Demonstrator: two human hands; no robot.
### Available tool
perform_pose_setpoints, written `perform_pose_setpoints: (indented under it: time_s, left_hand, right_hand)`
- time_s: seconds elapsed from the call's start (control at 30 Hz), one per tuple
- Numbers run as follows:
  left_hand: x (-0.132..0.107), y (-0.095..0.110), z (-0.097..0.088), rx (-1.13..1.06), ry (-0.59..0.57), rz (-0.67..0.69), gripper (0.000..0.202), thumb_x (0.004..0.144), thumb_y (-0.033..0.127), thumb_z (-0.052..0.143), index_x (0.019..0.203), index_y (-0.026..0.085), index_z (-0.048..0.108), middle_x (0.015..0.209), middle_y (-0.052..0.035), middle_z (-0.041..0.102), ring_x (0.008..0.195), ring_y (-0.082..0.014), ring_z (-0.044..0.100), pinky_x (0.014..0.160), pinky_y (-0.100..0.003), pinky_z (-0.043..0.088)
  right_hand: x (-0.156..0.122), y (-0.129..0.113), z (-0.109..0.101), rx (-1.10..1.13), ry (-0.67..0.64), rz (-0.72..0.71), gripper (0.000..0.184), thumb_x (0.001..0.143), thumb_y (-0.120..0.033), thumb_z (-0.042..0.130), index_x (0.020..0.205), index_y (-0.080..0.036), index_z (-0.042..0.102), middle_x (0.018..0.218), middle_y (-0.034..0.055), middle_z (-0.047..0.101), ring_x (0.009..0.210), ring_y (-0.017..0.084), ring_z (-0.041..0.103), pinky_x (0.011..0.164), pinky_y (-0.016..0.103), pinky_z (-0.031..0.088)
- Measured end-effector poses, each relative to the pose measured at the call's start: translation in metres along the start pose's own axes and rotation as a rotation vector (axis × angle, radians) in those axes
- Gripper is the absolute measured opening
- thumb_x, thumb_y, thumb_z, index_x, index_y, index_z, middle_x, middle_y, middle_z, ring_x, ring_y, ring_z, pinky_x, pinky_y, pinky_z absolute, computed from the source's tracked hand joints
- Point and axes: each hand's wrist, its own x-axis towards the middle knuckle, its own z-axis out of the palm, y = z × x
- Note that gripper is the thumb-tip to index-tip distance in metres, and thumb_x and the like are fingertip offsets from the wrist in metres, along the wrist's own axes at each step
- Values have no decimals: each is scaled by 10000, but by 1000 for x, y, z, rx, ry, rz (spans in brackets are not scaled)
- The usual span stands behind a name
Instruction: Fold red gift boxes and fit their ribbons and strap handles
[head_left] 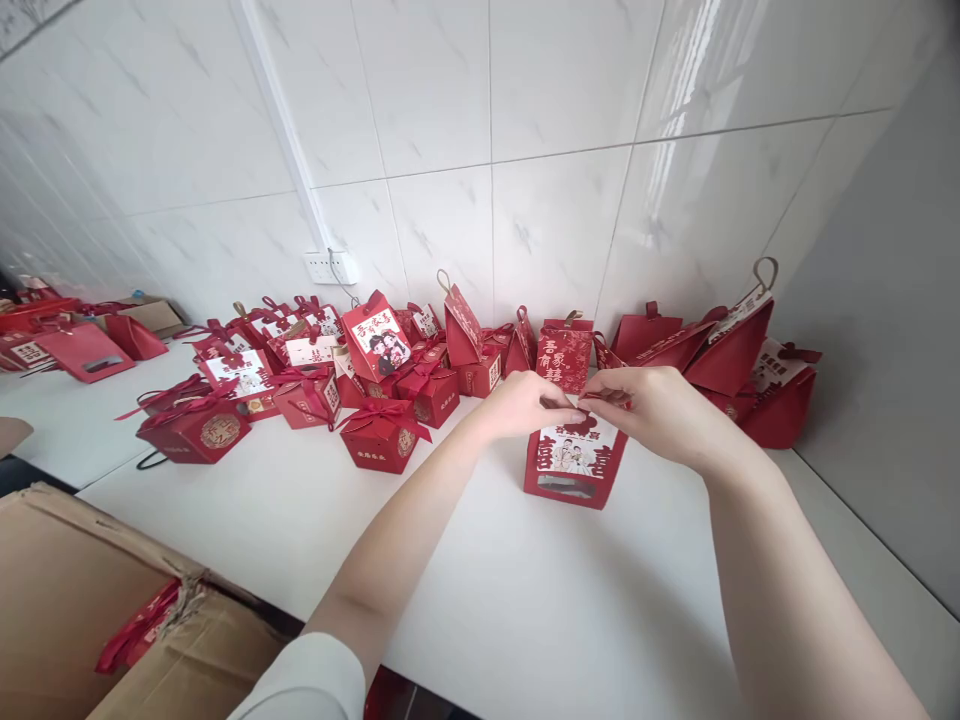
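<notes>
A red paper gift bag (574,465) with a white picture panel stands upright on the white table (525,600), near the middle. My left hand (525,403) pinches its top edge from the left, fingers closed. From the right, my right hand (660,408) pinches the same top edge, where a small tie or handle is hidden under my fingers. Both forearms reach in from the bottom of the view.
Several red gift boxes with ribbons (382,435) crowd the table's back left. More red bags (731,350) lean against the tiled wall at the right. An open cardboard carton (90,610) sits at the lower left. A wall socket (330,267) is above the boxes.
</notes>
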Motion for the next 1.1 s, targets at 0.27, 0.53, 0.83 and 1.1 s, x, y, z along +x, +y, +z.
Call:
perform_pose_setpoints:
  time_s: [0.27,0.53,0.83,1.1]
  left_hand:
    - [-6,-3,-9,-71,-5,20,288,767,418,672,930,199,766,921,-29,748,914,-171,671,833,-270,494]
    - [-3,-7,-1,-23,-80,17,220,745,341,697,895,187,749,895,-17,734,860,-150,653,766,-249,473]
    - [1,-9,6,266,128,47,175,760,371,680,836,219,722,809,12,712,734,-146,612,674,-265,407]
    - [-4,9,2,377,499,178,198,877,349,581,1001,236,685,999,-18,712,962,-174,631,990,-325,378]
  right_hand:
    - [0,3,2,-4,33,62,174,861,-412,580,910,-275,676,807,-11,701,634,161,604,555,276,435]
    - [-2,9,2,0,-279,156,222,851,-402,541,787,-252,692,618,3,630,499,160,521,430,274,344]
    - [6,15,17,-47,-133,136,178,827,-369,546,834,-253,681,659,-5,646,549,169,546,514,287,388]
    - [6,-11,9,-15,213,275,172,819,-407,546,834,-264,641,658,23,652,583,220,576,531,321,399]
